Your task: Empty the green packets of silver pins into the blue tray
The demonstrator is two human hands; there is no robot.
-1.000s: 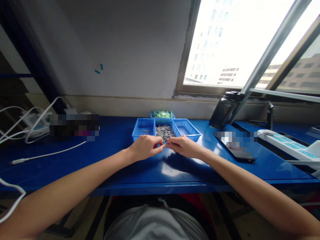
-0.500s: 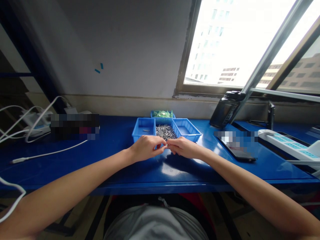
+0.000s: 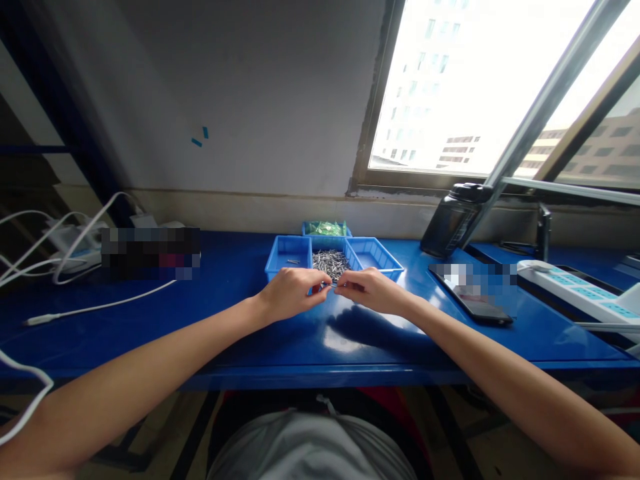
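Over the front of the blue bins, my left hand and my right hand face each other with fingertips pinched. Between their tips shows a small metal piece, thin and silvery, too small to tell more exactly. Just beyond them, the middle bin holds a heap of slim, screw-like metal pieces; my fingers cover its front. A few similar pieces lie in the left blue bin. To the right stands another blue bin, its front corner partly behind my right hand.
Behind the bins, a blue tray holds green packets. On the right are a black bottle, a phone and a white power strip. White cables and a blurred dark object lie left on the blue table.
My fingertips have drawn slightly apart, and the right hand has risen a little. A thin bit of metal now shows between the hands. The bins have stayed in place.
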